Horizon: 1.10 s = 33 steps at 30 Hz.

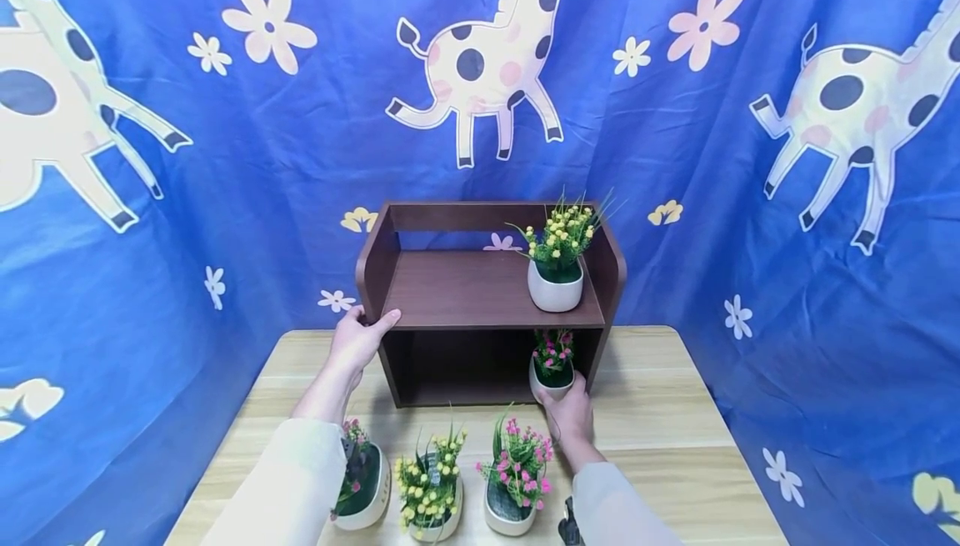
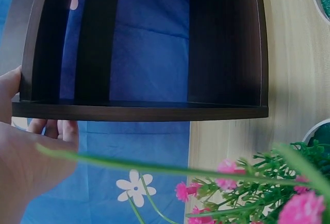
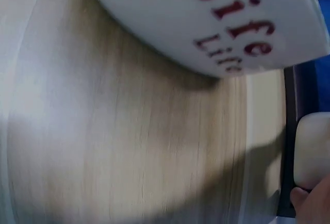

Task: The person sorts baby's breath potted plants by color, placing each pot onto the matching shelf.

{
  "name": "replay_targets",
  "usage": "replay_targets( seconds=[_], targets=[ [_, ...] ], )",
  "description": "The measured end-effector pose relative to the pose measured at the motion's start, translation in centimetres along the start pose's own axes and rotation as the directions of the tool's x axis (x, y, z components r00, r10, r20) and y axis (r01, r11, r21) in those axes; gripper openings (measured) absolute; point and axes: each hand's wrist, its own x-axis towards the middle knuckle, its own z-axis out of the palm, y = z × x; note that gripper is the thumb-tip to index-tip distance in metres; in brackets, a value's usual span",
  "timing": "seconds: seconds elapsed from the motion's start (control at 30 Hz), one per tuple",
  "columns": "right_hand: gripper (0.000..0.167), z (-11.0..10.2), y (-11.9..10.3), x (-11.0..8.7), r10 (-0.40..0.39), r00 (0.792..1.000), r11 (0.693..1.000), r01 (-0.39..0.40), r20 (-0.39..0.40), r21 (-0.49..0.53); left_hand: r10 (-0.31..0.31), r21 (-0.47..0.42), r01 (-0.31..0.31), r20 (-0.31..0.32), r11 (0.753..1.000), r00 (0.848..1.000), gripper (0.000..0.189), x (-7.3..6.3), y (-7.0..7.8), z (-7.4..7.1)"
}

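Observation:
A dark brown two-tier shelf stands at the back of the table. My left hand grips its left side panel, thumb at the middle board's front edge; the left wrist view shows fingers behind the panel. My right hand holds a white-potted plant with pink flowers at the right end of the lower compartment. The right wrist view catches part of that pot with a fingertip against it. Above, a yellow-flowered potted plant sits on the upper tier's right end.
In front of the shelf, on the wooden table, stand a pink-flowered pot by my left sleeve, a yellow-flowered pot and another pink-flowered pot. A blue curtain with giraffes surrounds the table.

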Motion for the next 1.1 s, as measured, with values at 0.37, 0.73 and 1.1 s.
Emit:
replay_targets(
  seconds=[0.37, 0.73, 1.1],
  targets=[
    [0.081, -1.1, -3.1, -0.4, 0.029, 0.999, 0.999, -0.027, 0.03, -0.041, -0.012, -0.027, 0.012, -0.002, 1.0, 1.0, 0.071, 0.2, -0.3, -0.3],
    [0.075, -0.6, -2.8, -0.2, 0.004, 1.0, 0.998, -0.005, -0.025, -0.057, -0.012, -0.059, 0.013, 0.021, 0.998, 1.0, 0.07, 0.2, -0.5, 0.1],
    [0.089, 1.3, -0.4, 1.6, -0.024, 0.999, 0.995, 0.021, -0.029, -0.093, -0.015, -0.071, 0.016, 0.009, 0.997, 1.0, 0.069, 0.4, -0.6, 0.2]
  ],
)
